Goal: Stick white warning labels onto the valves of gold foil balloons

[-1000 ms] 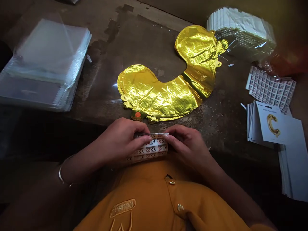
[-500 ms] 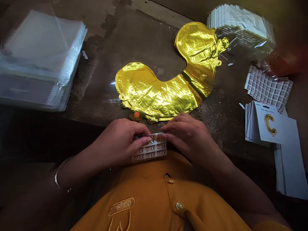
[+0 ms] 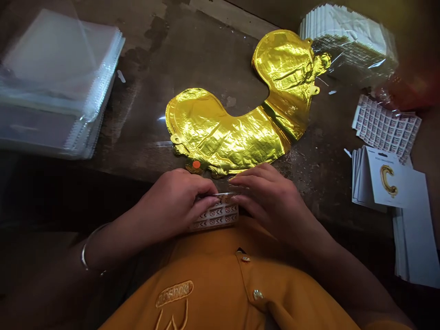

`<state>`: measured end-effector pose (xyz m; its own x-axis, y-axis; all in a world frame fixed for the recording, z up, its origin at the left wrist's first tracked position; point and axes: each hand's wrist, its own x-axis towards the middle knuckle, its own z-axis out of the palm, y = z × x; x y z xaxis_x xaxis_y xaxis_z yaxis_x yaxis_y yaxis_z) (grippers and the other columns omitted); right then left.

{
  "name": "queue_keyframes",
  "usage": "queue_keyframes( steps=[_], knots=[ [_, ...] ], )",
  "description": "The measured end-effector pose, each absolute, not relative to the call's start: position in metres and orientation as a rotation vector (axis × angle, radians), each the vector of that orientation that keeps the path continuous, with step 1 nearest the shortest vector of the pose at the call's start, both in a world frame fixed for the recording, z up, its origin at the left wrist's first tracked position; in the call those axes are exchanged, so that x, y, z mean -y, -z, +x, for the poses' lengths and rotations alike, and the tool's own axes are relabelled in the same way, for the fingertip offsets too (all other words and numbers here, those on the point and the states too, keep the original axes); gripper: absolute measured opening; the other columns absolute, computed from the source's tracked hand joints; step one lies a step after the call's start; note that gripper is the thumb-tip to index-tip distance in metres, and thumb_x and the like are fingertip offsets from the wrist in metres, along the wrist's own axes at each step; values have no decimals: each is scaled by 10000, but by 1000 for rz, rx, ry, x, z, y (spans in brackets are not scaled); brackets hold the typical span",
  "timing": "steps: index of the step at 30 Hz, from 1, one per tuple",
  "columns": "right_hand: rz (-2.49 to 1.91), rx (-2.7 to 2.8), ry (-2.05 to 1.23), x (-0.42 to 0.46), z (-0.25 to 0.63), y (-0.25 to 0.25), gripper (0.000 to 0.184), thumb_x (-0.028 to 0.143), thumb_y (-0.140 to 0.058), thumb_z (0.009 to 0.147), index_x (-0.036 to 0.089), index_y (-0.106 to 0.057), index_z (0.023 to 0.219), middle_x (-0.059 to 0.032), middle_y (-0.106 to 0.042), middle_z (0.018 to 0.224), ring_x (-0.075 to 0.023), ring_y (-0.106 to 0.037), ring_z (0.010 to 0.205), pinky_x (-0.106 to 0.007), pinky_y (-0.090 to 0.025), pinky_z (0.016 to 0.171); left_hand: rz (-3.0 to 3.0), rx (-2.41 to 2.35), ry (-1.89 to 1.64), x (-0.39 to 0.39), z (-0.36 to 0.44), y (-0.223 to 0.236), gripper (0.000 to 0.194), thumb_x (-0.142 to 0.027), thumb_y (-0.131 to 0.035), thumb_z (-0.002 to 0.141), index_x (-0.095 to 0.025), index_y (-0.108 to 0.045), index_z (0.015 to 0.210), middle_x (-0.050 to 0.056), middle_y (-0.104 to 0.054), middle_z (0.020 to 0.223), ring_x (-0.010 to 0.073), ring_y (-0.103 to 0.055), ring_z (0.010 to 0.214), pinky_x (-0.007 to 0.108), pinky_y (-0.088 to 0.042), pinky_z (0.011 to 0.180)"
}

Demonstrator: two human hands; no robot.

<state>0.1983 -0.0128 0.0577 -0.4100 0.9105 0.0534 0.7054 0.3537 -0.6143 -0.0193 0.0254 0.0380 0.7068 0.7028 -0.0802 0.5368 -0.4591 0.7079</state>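
Note:
A small sheet of CE warning stickers sits close to my chest at the near table edge. My left hand is closed around its left side, thumb on top. My right hand pinches at the sheet's upper right edge with its fingertips pressed together. Just beyond both hands lies a flat gold foil balloon shaped like a C, with a small orange dot at its near tab.
A stack of clear plastic bags lies at the left. At the right are white header cards printed with a gold C, a sticker sheet and a wrapped bundle of white cards. The dark wooden table is worn.
My right hand rose from the sheet's right side onto its top edge, its fingers now reaching toward the balloon's rim. The left hand kept its grip.

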Motion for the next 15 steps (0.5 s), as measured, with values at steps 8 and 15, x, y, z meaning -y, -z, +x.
queue_keyframes(
  steps=[8, 15],
  knots=[
    [-1530, 2085, -920, 9, 195, -61, 93, 125, -634, 808, 209, -673, 806, -11, -687, 798, -150, -599, 782, -279, -468, 717, 2213, -907, -287, -27, -19, -39, 187, -317, -538, 888, -228, -690, 826, -30, -707, 749, 156, -605, 700, 278, -385, 691],
    [-1212, 2166, -408, 21, 194, -44, 114, 104, -635, 801, 210, -649, 841, -34, -702, 846, -159, -588, 750, -307, -494, 685, 1953, -979, -233, -28, -18, -42, 166, -334, -579, 843, -235, -710, 816, -46, -701, 722, 125, -610, 657, 233, -384, 610]
  ],
)
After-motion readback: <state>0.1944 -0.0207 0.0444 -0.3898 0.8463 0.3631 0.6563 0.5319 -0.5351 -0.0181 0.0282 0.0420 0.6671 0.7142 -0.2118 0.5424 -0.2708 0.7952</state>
